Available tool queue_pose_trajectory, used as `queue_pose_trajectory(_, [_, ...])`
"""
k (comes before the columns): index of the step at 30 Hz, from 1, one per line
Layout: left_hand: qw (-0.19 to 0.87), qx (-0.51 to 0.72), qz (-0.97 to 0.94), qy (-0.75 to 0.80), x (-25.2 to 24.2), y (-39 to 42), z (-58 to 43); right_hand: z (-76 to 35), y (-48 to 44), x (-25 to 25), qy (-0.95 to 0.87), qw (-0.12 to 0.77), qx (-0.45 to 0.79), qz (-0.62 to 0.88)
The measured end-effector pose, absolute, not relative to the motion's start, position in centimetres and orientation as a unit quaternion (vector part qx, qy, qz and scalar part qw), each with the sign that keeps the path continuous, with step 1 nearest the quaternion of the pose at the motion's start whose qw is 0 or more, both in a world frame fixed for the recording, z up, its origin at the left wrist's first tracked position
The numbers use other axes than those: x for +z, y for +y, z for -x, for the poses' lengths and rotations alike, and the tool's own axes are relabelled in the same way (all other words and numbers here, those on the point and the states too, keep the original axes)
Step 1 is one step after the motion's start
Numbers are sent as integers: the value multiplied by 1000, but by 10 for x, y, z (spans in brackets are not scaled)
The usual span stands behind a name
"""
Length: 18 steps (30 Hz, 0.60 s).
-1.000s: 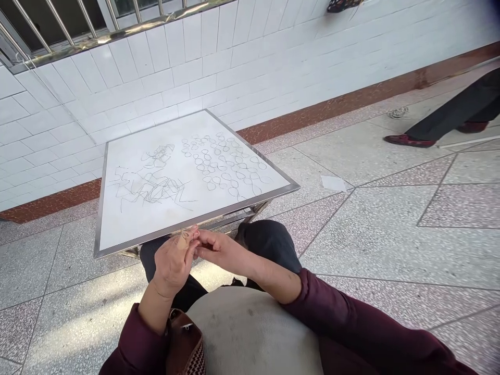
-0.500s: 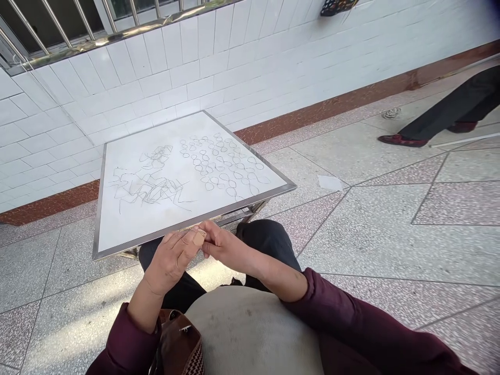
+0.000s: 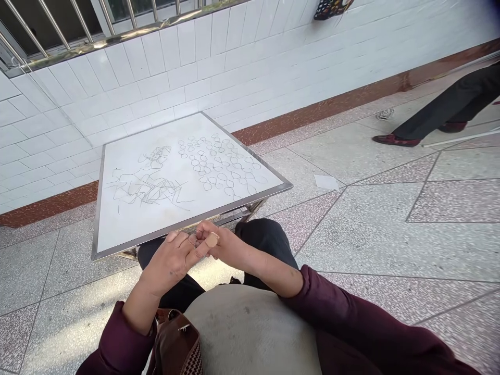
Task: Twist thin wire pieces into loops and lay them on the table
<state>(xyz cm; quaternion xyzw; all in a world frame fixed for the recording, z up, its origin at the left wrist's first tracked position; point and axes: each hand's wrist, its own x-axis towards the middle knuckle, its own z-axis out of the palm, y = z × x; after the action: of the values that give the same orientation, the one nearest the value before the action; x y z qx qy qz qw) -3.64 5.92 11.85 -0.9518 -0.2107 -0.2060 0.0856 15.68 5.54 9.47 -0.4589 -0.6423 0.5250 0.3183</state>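
My left hand and my right hand meet above my lap, just in front of the near edge of the white table. Both have their fingers bent and pressed together at the tips. Whatever they pinch is hidden or too thin to make out. A tan wrapping covers the end of my left thumb. On the tabletop, a tangled heap of thin bent wires lies to the left. Several thin looped wire pieces, shaped like joined rings, are spread out on the right.
Behind the table stands a white tiled wall with a barred window. A brown bag rests at my left side. On the floor to the right lie a pale sheet and a small coil, near another person's legs.
My left thumb has shifted to the right, stretching across toward my right hand's fingers. The hands stay together, and the wires on the table look unchanged.
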Motion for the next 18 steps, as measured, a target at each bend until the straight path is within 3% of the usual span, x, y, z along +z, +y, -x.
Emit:
queue_pose_trajectory(8, [68,-204,949,-230,115,61,38,-154,55,81,-628,364,557,403])
queue_pose_trajectory(13, [53,-373,889,-261,93,62,37,-154,56,91,-569,408,607,378])
queue_pose_trajectory(15, [-6,-459,823,-335,82,59,32,-154,56,94,-549,417,623,370])
queue_pose_trajectory(18, [-179,-551,708,-405,73,50,22,-155,55,95,-528,425,637,368])
